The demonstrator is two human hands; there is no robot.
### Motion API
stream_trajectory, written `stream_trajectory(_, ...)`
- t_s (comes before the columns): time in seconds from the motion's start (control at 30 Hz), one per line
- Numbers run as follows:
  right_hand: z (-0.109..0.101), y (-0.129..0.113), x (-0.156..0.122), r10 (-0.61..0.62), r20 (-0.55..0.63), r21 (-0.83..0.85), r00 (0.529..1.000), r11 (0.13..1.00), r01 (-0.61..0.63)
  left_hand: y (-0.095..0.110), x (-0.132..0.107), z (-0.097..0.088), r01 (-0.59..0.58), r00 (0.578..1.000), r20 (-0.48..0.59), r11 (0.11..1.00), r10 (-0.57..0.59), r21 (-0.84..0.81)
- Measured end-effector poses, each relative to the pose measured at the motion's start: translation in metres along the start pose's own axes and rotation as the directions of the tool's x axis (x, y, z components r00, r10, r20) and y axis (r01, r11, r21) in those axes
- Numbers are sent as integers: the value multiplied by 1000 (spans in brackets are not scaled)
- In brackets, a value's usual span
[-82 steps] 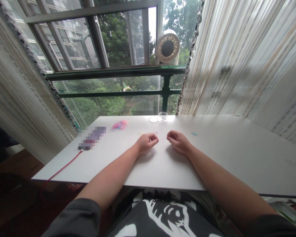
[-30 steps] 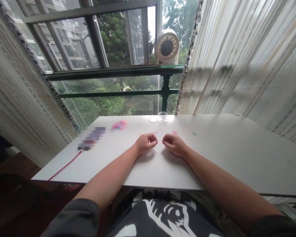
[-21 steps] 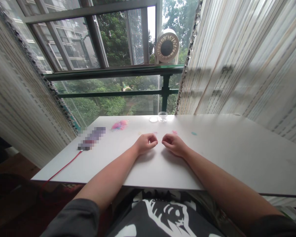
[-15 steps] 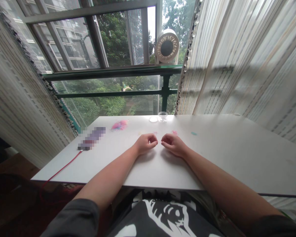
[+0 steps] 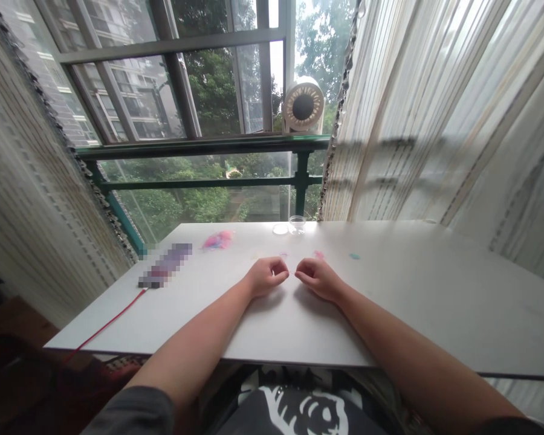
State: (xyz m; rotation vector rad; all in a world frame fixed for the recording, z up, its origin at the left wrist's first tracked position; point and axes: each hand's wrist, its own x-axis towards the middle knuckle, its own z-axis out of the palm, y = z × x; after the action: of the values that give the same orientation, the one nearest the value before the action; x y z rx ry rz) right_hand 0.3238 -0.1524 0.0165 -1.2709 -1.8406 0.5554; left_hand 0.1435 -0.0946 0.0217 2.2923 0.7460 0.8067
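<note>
Close together over the middle of the white table (image 5: 290,332), my left hand (image 5: 266,277) and my right hand (image 5: 321,279) face each other with fingertips pinched. A very thin, pale strand (image 5: 292,273) spans the small gap between them, and each hand seems to grip one end. Its exact kind is too small to make out. Just beyond my fingers lie small heaps of tiny coloured pieces: a pink heap (image 5: 318,255), a teal heap (image 5: 354,256), a pale purple heap (image 5: 283,254) and a faint yellowish one (image 5: 255,256).
A larger pink, multicoloured pile (image 5: 219,240) lies at the back left. At the far edge stand a clear round tub (image 5: 297,225) and its flat lid (image 5: 280,229). A pixelated object (image 5: 167,266) with a red cable (image 5: 104,326) is at left. A white fan (image 5: 304,106) sits by the window.
The view has tilted up a little, so the table and hands sit lower in it. My hands keep their pinch, with the fingertips still a short gap apart.
</note>
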Motion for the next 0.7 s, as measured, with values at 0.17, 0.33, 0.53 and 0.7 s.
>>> stream_trajectory(0.17, 0, 1, -1, -13, 27, 32, 1000, 999, 12, 1, 0, 0, 2, 1000, 5, 1000, -2, -6)
stream_trajectory(0.33, 1, 3, -1, 5, 15, 7, 1000, 1000, -5, 1, -1, 1, 4, 1000, -1, 1000, -4, -10)
stream_trajectory(0.53, -1, 4, 0, 5, 3, -33, 1000, 999, -5, 1, -1, 0, 6, 1000, 1, 1000, -6, -1)
stream_trajectory(0.7, -15, 15, 3, 10, -81, -179, 997, 984, -24, 1, 0, -1, 22, 1000, -13, 1000, -22, -1)
